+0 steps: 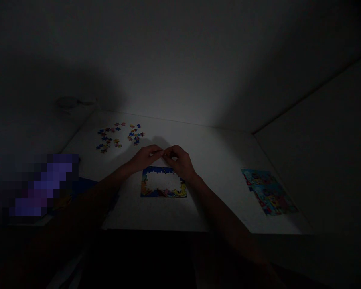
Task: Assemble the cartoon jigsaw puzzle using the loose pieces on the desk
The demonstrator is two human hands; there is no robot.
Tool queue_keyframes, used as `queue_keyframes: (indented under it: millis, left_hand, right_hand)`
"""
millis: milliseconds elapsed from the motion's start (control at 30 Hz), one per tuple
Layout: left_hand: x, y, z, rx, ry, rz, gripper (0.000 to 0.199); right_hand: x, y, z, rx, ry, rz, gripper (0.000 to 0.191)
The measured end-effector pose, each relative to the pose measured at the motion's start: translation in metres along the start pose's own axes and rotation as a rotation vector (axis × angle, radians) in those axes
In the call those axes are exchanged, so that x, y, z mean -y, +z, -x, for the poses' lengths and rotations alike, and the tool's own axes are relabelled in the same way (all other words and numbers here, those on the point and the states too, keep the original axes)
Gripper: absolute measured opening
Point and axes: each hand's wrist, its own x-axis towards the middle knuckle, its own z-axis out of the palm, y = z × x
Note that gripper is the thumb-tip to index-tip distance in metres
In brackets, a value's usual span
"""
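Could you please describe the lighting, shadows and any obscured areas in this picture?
Head view: very dim, fading to near-black along the bottom; head view: a soft shadow on the white table beyond the left hand and right hand; head view: a pixelated patch at left hides detail.

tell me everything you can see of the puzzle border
The puzzle border lies flat on the white table, a rectangular ring of interlocked pieces, apparently printed card. It is blue along the far side, orange at left, yellow towards the right. Knobs and notches line its open centre. The right hand hides its far right corner; contact is unclear.
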Motion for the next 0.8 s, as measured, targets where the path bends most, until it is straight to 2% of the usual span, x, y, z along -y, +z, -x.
queue_keyframes:
  millis: [167, 300, 533, 700, 800]
  left_hand:
    - [0.001, 0.0, -0.001, 0.01, -0.028, 0.019, 0.032]
    - [-0.001, -0.002, 0.0, 0.016, -0.049, 0.031, 0.028]
    - [-0.003, -0.003, 0.001, 0.038, -0.048, 0.008, 0.029]
    - [-0.002, 0.0, 0.003, 0.071, -0.031, -0.006, 0.027]
    - [-0.001, 0.002, 0.003, 0.086, -0.02, -0.02, 0.027]
  right_hand:
    - [-0.007, -0.001, 0.0, 0.067, 0.014, -0.136, 0.016]
    - [-0.014, -0.002, -0.001, 0.077, 0.102, -0.294, 0.023]
    - [-0.012, -0.005, -0.004, 0.128, 0.14, -0.374, 0.035]
    - [-0.013, -0.012, -0.005, 0.123, 0.173, -0.359, 0.021]
    - [-0.012, -0.014, -0.004, 0.171, 0.191, -0.306, 0.019]
